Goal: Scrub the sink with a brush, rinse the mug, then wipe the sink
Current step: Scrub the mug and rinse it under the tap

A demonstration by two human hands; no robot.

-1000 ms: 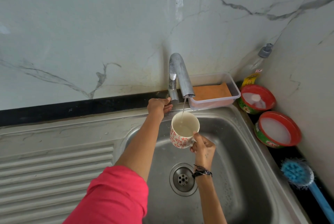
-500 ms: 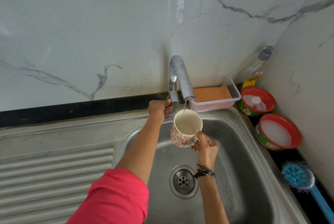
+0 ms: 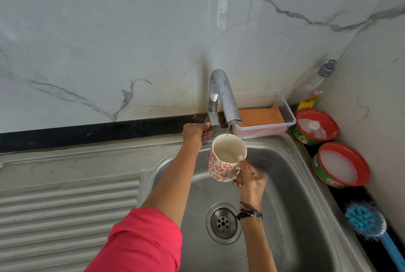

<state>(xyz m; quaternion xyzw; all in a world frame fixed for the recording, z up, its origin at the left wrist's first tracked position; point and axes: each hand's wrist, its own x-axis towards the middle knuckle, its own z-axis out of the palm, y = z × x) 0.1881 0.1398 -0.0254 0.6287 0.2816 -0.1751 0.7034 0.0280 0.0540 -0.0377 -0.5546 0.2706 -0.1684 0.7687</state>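
1. Grey-veined white marble wall [image 3: 109, 41] backs a stainless steel sink [image 3: 306, 184] with a ribbed draining board [image 3: 65, 206] on the left.
2. A curved steel tap [image 3: 221, 96] at the far rim drops a thin stream of water [image 3: 227, 133] into a cream mug with red flower print [image 3: 221, 162].
3. The right hand [image 3: 249, 179] grips the mug by its handle, thumb on the rim, holding it above the basin under the spout.
4. The left hand [image 3: 196, 132], fingers curled, holds the tap's base lever.
5. On the right ledge lie a blue scrubbing brush [image 3: 366, 221] nearest, 2 red-rimmed round tubs [image 3: 341, 165] beyond it, a clear bottle [image 3: 317, 83] in the corner, and a clear plastic tray holding an orange sponge [image 3: 263, 116].
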